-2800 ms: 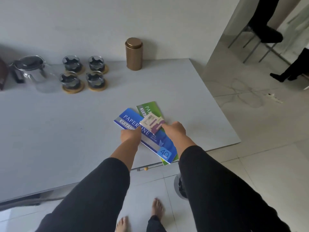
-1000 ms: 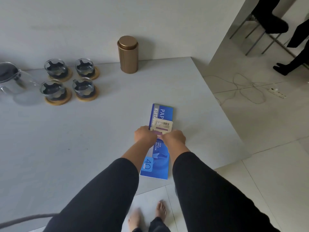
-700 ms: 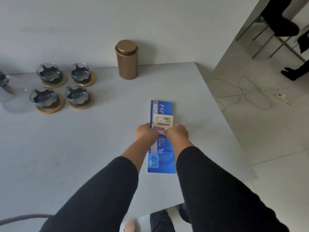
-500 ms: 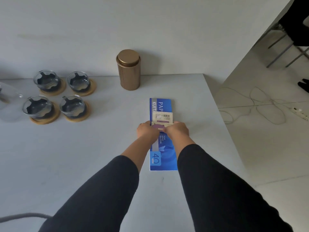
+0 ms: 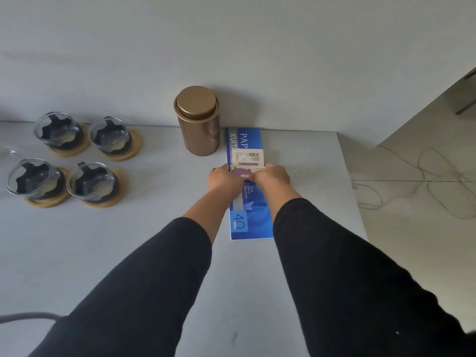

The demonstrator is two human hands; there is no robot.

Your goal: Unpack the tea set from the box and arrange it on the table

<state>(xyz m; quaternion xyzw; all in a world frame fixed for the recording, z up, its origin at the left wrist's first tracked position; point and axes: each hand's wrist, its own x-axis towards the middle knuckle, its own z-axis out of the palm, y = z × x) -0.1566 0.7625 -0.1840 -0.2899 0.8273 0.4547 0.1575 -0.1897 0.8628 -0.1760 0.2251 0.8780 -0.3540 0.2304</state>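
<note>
A home room, plain white wall along the counter's (image 5: 103, 253) far edge, glass tea cups (image 5: 60, 130) on wooden coasters near its left edge, pale tiled floor (image 5: 425, 253) off the right edge, loose cable (image 5: 438, 176) trailing across it

The scene is lit softly and evenly by what appears to be daylight; no lamp is seen. The floor (image 5: 412, 202) at the right is rendered brighter than the grey tabletop (image 5: 128, 240). Only faint, diffuse shadows are cast: a pale one on the wall (image 5: 231, 47) around the bronze canister (image 5: 197, 119), and thin dark rims under the wooden coasters (image 5: 108, 199). Small dull highlights are caught on the glass cups (image 5: 92, 181) and the canister lid. Focus is held fairly well across the middle, though fine print is left unreadable. Wide-angle distortion is evident: the sleeves (image 5: 347, 279) are stretched large toward the lower edge, and the tabletop's edges are bent.
</note>
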